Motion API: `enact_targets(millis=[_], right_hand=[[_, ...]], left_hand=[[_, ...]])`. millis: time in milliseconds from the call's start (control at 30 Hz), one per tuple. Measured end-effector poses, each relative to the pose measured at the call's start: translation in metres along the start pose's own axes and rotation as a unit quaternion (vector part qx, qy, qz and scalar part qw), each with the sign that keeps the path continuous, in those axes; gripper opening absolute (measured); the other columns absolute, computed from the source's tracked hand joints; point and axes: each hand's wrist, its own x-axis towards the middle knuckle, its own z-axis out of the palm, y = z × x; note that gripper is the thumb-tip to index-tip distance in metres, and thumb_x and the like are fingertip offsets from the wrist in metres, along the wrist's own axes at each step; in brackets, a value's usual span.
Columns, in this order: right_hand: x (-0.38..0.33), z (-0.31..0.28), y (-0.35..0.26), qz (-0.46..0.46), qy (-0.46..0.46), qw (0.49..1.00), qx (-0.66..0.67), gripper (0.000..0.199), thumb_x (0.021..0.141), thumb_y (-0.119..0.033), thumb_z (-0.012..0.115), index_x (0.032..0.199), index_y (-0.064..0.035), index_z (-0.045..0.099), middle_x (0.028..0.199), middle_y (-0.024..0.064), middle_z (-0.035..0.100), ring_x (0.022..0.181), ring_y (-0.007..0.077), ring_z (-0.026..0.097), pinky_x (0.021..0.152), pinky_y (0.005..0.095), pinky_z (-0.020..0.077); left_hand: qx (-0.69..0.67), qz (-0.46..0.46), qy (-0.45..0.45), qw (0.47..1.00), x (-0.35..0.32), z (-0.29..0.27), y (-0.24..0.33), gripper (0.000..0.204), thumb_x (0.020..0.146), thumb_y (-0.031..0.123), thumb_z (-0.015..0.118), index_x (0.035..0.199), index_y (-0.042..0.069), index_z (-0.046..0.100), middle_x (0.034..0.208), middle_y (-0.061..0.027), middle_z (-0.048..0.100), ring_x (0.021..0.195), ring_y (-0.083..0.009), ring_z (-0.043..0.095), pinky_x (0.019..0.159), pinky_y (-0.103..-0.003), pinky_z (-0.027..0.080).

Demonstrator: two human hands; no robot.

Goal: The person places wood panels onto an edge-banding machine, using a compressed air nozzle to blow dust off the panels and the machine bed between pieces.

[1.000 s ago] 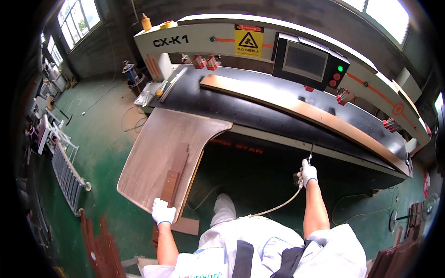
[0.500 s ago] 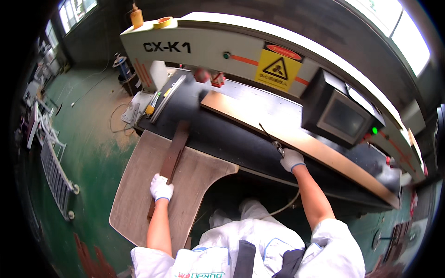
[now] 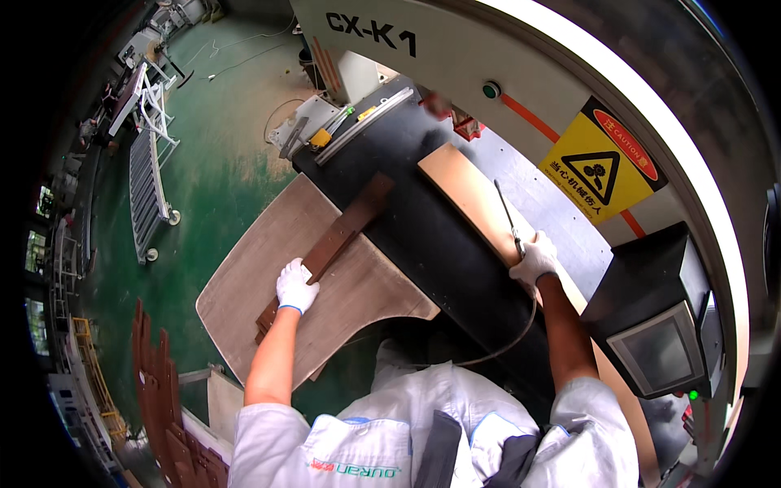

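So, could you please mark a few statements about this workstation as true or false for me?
1. The left hand rests on a dark wooden strip. True.
2. The right hand is bare. False: it wears a white glove and holds a thin nozzle tool with a hose.
3. The strip lies wholly on the floor. False: it spans the side table and the black machine bed.
4. A yellow warning sign is on the machine. True.

woodworking factory floor, large machine (image 3: 455,49), green floor (image 3: 220,138), stacked wood parts (image 3: 163,407)
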Motion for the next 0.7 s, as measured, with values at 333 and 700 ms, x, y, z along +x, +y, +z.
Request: enact_targets(millis=[333,700], right_hand=[[-0.133,0.038,0.072,-0.046,-0.021,0.998,0.048,0.075,0.052,-0.033,0.089,0.125,-0.017,0.075,0.158,0.0328,0.038,0.143,0.0503,0.04,0.122,0.0495,0.0358],[-0.103,0.039,0.069,0.083,-0.116,0.987,0.077,0.073,0.054,-0.036,0.094,0.118,-0.0084,0.073,0.117,0.0196,0.069,0.109,0.0326,0.069,0.094,0.0435,0.0534]], left_hand=[[0.001,0.047,-0.034,0.998,0.043,-0.017,0.038,0.082,0.075,0.035,0.086,0.144,0.007,0.052,0.136,-0.0216,0.063,0.129,-0.0389,0.059,0.11,-0.048,0.049],[-0.2,0.22,-0.046,0.954,0.127,0.049,-0.02,0.029,0.102,0.022,0.063,0.123,0.003,0.071,0.122,-0.026,0.063,0.107,-0.038,0.064,0.102,-0.042,0.051]])
